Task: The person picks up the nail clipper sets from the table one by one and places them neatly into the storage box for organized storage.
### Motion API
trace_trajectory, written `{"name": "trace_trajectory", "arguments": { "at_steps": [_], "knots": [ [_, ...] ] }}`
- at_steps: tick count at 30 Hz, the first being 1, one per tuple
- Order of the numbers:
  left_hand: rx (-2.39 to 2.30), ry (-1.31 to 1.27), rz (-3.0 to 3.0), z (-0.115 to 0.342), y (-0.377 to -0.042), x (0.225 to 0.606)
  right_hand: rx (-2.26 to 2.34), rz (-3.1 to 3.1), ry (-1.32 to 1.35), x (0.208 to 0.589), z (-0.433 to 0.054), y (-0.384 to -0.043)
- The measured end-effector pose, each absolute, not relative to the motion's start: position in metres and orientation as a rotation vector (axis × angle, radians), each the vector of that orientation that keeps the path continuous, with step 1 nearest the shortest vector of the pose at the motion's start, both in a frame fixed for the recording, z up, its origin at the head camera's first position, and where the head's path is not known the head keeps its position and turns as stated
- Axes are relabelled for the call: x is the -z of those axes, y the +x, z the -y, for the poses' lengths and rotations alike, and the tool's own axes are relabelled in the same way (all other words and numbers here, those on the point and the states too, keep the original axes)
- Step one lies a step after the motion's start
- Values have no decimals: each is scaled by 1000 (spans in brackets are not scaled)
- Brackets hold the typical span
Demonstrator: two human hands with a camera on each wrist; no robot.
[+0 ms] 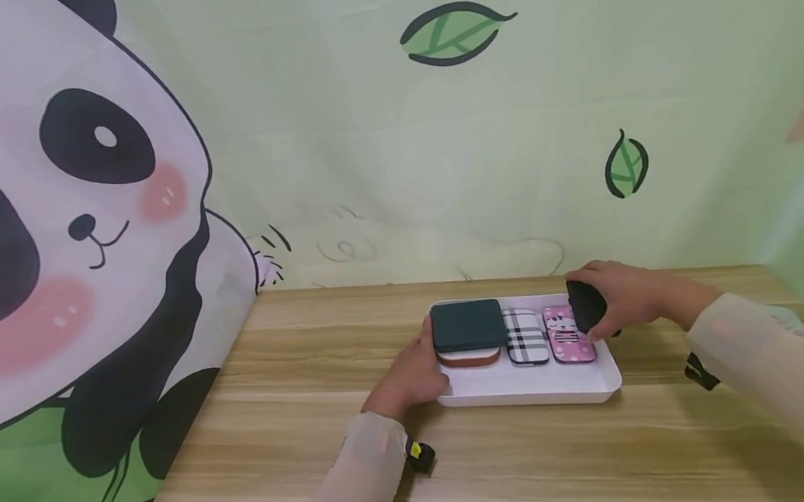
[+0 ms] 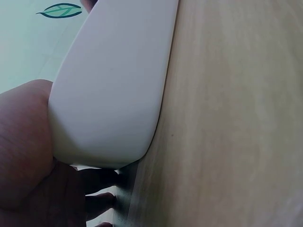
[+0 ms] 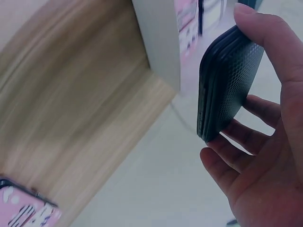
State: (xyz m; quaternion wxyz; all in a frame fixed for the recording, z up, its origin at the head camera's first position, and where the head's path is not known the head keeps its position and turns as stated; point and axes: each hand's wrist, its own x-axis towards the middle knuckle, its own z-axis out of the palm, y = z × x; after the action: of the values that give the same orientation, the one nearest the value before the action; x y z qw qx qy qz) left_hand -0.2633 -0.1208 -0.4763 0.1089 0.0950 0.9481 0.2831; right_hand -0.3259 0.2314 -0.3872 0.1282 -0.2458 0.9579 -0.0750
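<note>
A white tray (image 1: pixel 531 394) lies on the table, holding several flat wallet-like cases. My left hand (image 1: pixel 413 368) grips its left end, fingers along the outside and thumb at the near corner; the left wrist view shows the tray wall (image 2: pixel 113 80) against this hand. Between thumb and fingers, my right hand (image 1: pixel 625 294) holds a black textured wallet (image 3: pixel 229 80), tilted over the tray's right end. Below it lies a pink cartoon-print case (image 1: pixel 571 348). Beside that is a plaid case (image 1: pixel 525 337). At the left, a dark green wallet (image 1: pixel 468 325) overlaps a brown-edged one (image 1: pixel 469 360).
A wooden table (image 1: pixel 297 352) stretches around the tray and meets a panda-print backdrop (image 1: pixel 338 131) at its far edge. In the right wrist view, another pink patterned case (image 3: pixel 28 205) lies on the table outside the tray. A pale item (image 1: pixel 788 321) shows behind the right sleeve.
</note>
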Motion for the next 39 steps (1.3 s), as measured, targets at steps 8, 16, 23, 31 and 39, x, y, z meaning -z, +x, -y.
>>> {"name": "trace_trajectory", "arguments": {
  "at_steps": [8,16,23,31,39],
  "knots": [
    [-849,265,-2790,121,-265,479,177,-2763,-788,400,-208,-318],
    [-860,271,-2785,120,-264,477,143,-2737,-833,412,-201,-316],
    [-846,269,-2787,120,-265,479,79,-2751,-847,416,-197,-315],
    [-829,254,-2779,120,-267,481,32,-2768,-883,422,-197,-315],
    [-833,261,-2780,121,-265,478,14,-2776,-870,428,-201,-319]
  ]
}}
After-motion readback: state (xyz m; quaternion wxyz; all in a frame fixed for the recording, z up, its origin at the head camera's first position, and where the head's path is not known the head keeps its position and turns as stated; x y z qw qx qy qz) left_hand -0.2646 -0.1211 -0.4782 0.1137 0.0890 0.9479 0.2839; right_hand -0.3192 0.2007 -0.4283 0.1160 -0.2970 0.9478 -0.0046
